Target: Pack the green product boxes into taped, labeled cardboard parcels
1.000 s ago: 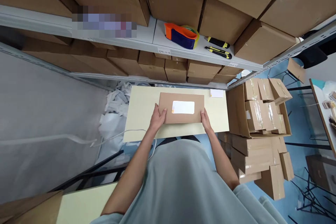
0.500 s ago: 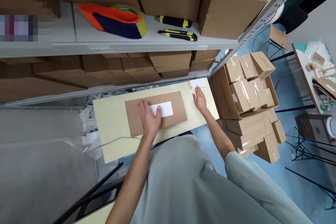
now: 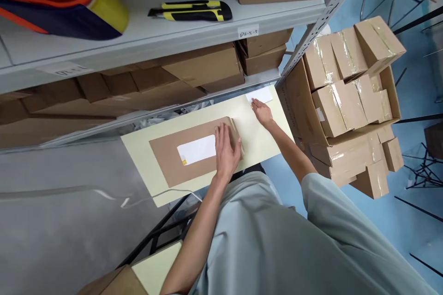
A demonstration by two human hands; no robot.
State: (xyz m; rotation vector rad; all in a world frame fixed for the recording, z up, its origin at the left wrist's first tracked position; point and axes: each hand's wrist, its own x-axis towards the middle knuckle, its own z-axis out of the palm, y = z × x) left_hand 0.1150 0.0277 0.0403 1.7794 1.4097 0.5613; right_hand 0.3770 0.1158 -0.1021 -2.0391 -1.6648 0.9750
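A flat brown cardboard box (image 3: 164, 152) lies on the pale yellow tabletop, a white label (image 3: 197, 150) with a small yellow mark on its upper face. My left hand (image 3: 226, 153) rests with fingers extended over the box's right end and the label's right edge. At the tabletop's far right corner are white labels (image 3: 263, 95), perhaps a small stack. My right hand (image 3: 263, 114) has its fingertips on their near edge, fingers stretched forward; the thumb is hard to make out.
Above the table, a metal shelf (image 3: 194, 32) holds an orange and blue tape dispenser (image 3: 62, 7) and two yellow-black utility knives (image 3: 194, 10). A large carton of taped boxes (image 3: 346, 101) stands at the right. A thin cable (image 3: 166, 191) crosses the table's near left edge.
My left hand has slid from the label's left side to the box's right end, uncovering most of the label. My right hand has moved onto the white labels. The view has shifted closer.
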